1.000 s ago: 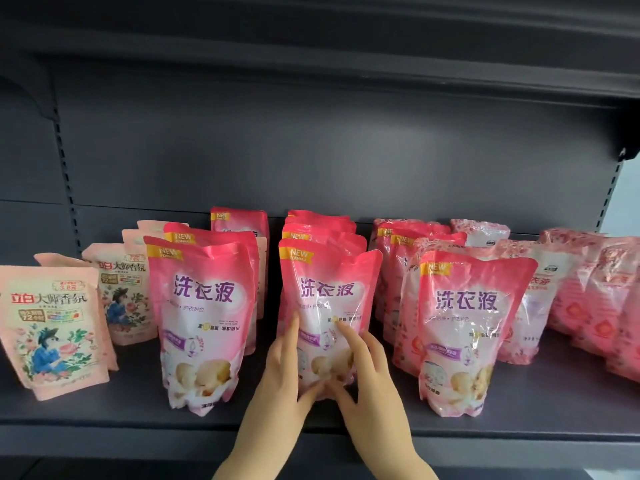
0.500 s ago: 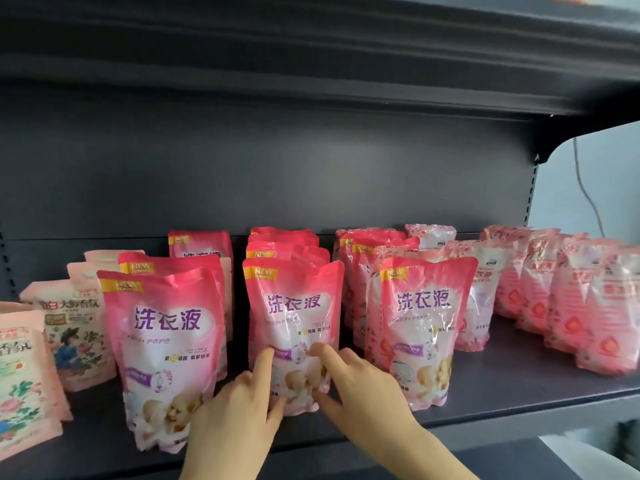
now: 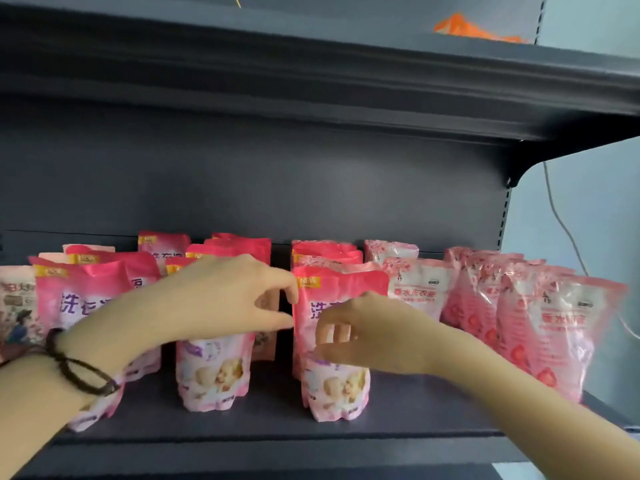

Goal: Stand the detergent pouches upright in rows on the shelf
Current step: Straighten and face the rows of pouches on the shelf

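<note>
You're lining up on the front pouch (image 3: 341,386) now: it's standing upright at the near edge of the shelf (image 3: 270,424), right of centre, long axis vertical. Your L hand (image 3: 221,299) is hovering just left of its upper edge, thumb and forefinger spread in a C, gripping nothing, w/ the middle pouch (image 3: 211,372) behind it. Your R hand (image 3: 370,330) is sitting right in front of the pouch face, fingers curled, too blurred to tell if they're pinching. R hand's nearer, so prob. that one's doing the straightening
</note>
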`<action>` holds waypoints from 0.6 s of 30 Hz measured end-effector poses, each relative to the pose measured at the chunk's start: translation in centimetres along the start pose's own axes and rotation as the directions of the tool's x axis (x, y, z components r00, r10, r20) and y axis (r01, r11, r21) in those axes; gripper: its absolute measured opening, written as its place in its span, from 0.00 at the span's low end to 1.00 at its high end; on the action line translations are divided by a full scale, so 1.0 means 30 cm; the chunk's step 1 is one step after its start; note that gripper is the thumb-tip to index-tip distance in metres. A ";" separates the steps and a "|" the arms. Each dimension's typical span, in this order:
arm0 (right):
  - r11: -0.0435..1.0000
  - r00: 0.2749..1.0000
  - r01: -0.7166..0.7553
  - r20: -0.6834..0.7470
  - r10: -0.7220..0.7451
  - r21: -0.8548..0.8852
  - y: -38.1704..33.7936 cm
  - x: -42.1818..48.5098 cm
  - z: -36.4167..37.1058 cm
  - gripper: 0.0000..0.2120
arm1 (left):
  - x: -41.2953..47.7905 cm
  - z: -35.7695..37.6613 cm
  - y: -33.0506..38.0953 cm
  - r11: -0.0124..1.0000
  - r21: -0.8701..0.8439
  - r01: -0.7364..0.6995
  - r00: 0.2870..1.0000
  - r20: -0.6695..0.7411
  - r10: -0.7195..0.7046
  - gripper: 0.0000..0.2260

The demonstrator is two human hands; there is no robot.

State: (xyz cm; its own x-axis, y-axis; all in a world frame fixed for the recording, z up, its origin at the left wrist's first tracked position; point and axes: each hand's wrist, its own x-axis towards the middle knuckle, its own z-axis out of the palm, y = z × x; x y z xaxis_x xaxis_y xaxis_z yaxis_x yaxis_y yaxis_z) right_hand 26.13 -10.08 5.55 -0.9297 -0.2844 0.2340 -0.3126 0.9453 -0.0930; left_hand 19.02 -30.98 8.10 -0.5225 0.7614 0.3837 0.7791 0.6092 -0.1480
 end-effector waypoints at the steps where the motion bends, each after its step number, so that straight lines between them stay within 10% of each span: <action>1: 1.000 1.000 0.000 -0.002 0.000 -0.013 0.036 -0.019 -0.040 0.11 | 0.036 -0.026 0.032 1.000 0.006 0.004 1.000 -0.018 -0.004 0.14; 18: 0.998 0.990 0.054 -0.126 -0.058 -0.032 0.359 0.169 -0.287 0.06 | 0.358 -0.063 -0.031 0.994 0.033 0.102 0.991 0.085 -0.104 0.08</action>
State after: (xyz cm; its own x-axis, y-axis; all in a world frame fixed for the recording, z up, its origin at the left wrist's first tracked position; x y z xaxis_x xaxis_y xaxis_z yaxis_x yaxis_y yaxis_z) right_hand 19.72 0.02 14.07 -0.8780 -0.3160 0.3594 -0.3559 0.9332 -0.0490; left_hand 13.34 -23.77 14.08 -0.6285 0.7097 0.3183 0.7098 0.6907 -0.1384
